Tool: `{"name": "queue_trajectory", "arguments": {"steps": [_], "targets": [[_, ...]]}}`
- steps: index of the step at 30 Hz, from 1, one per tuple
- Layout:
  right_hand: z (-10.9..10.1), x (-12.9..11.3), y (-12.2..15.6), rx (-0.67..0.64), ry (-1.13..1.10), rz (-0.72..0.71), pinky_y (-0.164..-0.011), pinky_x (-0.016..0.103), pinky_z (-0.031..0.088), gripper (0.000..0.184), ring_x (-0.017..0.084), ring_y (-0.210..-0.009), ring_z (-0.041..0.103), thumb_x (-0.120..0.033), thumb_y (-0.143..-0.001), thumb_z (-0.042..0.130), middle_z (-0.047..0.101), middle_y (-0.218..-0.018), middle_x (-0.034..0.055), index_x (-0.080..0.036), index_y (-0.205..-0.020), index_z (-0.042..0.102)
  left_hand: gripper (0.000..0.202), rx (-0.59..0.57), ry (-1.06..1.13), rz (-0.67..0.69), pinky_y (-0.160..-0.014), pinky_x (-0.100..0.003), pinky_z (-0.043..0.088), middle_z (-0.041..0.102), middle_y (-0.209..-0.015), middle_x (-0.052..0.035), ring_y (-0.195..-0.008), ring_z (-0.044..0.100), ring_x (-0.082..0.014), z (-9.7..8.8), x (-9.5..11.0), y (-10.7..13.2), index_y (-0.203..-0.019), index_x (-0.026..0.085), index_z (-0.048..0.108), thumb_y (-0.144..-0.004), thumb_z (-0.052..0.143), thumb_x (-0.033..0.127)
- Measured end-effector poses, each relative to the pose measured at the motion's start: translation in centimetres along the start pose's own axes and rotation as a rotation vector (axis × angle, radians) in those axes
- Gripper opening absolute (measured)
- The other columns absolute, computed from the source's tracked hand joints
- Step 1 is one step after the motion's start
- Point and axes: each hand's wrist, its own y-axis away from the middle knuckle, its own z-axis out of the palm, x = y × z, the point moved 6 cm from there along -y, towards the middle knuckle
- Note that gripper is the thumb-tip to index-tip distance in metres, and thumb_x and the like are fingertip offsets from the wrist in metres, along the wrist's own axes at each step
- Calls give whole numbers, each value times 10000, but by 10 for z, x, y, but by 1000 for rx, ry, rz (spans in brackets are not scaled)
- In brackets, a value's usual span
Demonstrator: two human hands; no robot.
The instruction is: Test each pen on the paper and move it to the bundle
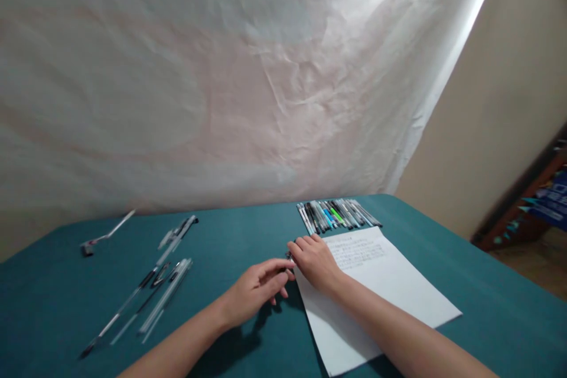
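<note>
My left hand [259,289] and my right hand [315,261] meet over the teal table [230,236], just left of a white sheet of paper [381,289] with handwriting at its top. Both hands have their fingers curled and pinched around a small dark object [289,256] between them; it looks like part of a pen, but I cannot make it out for sure. My right wrist rests on the paper's left edge. A row of several pens [339,214] lies side by side just beyond the paper.
Several loose pens and pen parts [155,289] lie scattered on the left of the table, with more [177,235] further back and one piece [104,236] at the far left. A creased white sheet hangs behind the table. A wooden shelf [531,201] stands at the right.
</note>
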Motion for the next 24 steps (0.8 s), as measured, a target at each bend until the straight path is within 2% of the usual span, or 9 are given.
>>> {"name": "queue_trajectory", "arguments": {"steps": [2,5,8,12,17,21,24], "targets": [[3,2,0,-4,-21,6,-656,307,242,86,174,-720,495,-205,-864,490,591,-739,28,-183,-861,573,506,-87,72,21,-678,-271,449,570,-1072,-94,-809,564,-156,5,-1,1,-1209,176,487,-800,528,470],[6,1,0,3,-56,-1,-660,307,249,106,180,-730,500,-220,-869,479,599,-762,36,-179,-896,573,599,-130,55,52,-762,-306,433,554,-1105,-87,-858,551,-165,5,-6,2,-1275,192,435,-762,587,461],[7,-2,0,6,-71,-15,-657,307,253,116,178,-727,503,-216,-873,469,595,-752,39,-171,-886,575,566,-113,-65,34,-751,-299,437,582,-1063,-70,-835,552,-164,3,-9,2,-1262,198,454,-766,588,437],[8,-6,1,11,-62,-38,-656,304,253,114,174,-714,508,-219,-877,466,586,-730,35,-167,-871,568,415,-76,-197,31,-740,-264,428,631,-903,-34,-811,553,-159,1,-5,1,-1131,180,562,-772,589,387],[13,-6,1,11,-53,-45,-666,303,251,146,176,-704,515,-229,-896,432,589,-706,38,-161,-865,557,283,-44,-333,61,-668,-219,404,607,-756,15,-690,530,-124,2,1,1,-1023,190,623,-788,573,338],[12,-6,1,3,-50,-41,-669,307,257,142,177,-706,517,-219,-895,432,591,-721,38,-161,-858,556,306,-46,-376,77,-662,-209,406,596,-792,9,-702,509,-122,7,1,1,-1042,195,605,-799,557,374],[10,-6,1,-11,-52,-36,-666,310,271,128,179,-714,524,-211,-887,447,593,-738,40,-165,-890,566,430,-88,-373,102,-703,-221,423,609,-853,-6,-746,524,-136,13,1,3,-1142,205,542,-770,591,414]]}}
